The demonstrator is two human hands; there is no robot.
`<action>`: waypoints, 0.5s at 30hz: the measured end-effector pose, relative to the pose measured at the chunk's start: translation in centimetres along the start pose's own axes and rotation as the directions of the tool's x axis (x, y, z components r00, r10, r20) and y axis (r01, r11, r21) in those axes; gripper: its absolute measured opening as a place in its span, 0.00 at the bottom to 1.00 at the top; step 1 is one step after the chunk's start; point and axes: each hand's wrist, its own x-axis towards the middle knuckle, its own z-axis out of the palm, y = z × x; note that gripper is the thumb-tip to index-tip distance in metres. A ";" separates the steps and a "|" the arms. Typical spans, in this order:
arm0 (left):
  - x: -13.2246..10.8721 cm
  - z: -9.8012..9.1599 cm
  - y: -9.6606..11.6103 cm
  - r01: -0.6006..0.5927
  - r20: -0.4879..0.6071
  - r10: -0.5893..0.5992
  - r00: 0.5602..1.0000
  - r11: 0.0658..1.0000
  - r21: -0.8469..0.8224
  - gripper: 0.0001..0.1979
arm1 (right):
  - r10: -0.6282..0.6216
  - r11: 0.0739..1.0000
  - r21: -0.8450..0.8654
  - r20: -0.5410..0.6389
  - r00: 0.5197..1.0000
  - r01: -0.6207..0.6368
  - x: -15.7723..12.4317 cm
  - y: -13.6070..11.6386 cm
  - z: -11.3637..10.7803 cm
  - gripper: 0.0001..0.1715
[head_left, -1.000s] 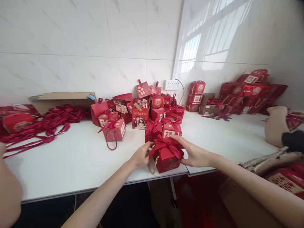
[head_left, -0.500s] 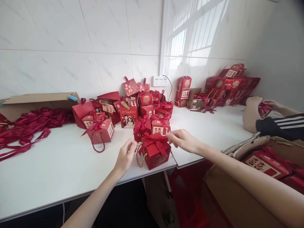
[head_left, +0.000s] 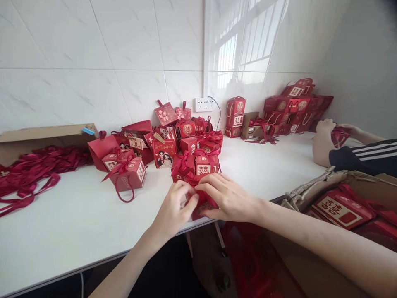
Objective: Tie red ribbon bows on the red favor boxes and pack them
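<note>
Fingers [head_left: 190, 203] of left hand [head_left: 173, 211] and right hand [head_left: 229, 198] tight round gift box [head_left: 203, 207], pile [head_left: 203, 163] behind

We are in a plain packing workroom. A long white worktable [head_left: 77, 215] stands against a white tiled wall [head_left: 62, 41]. It is heaped with red gift boxes [head_left: 186, 145], loose red ribbons [head_left: 37, 165] and cardboard cartons [head_left: 40, 134]. Another person's sleeve [head_left: 366, 159] shows at the table beside us.

Small red box [head_left: 203, 169], just beyond the fingers [head_left: 214, 187]: is showing a white 囍 label. Flat red box [head_left: 336, 209], right of the fingers: is displaying 囍.
</note>
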 end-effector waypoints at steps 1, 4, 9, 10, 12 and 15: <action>-0.2 -0.1 0.4 -0.050 0.032 0.049 0.998 0.999 0.017 0.09 | -0.014 1.000 -0.010 0.015 1.000 0.014 0.0 -0.1 0.2 0.17; -0.1 -0.5 0.8 -0.142 -0.024 0.144 0.989 0.989 0.048 0.11 | -0.038 0.998 -0.052 0.040 0.998 0.040 -0.1 0.0 0.8 0.09; 2.8 -0.3 0.1 -0.181 -0.081 0.198 0.977 0.967 0.181 0.05 | -0.183 0.964 -0.185 0.045 0.982 0.188 -0.4 0.2 0.9 0.16; 3.4 0.0 0.0 -0.201 0.005 0.205 0.979 0.951 0.235 0.06 | -0.210 0.956 -0.202 0.033 0.977 0.212 -0.4 0.2 0.8 0.16; 4.4 0.4 -0.2 -0.237 0.153 0.195 0.969 0.912 0.334 0.07 | -0.242 0.946 -0.221 -0.001 0.970 0.236 -0.4 0.0 0.6 0.16; 4.9 0.7 -0.5 -0.250 0.218 0.170 0.961 0.869 0.426 0.07 | -0.245 0.943 -0.243 -0.050 0.968 0.226 -0.2 -0.2 0.5 0.15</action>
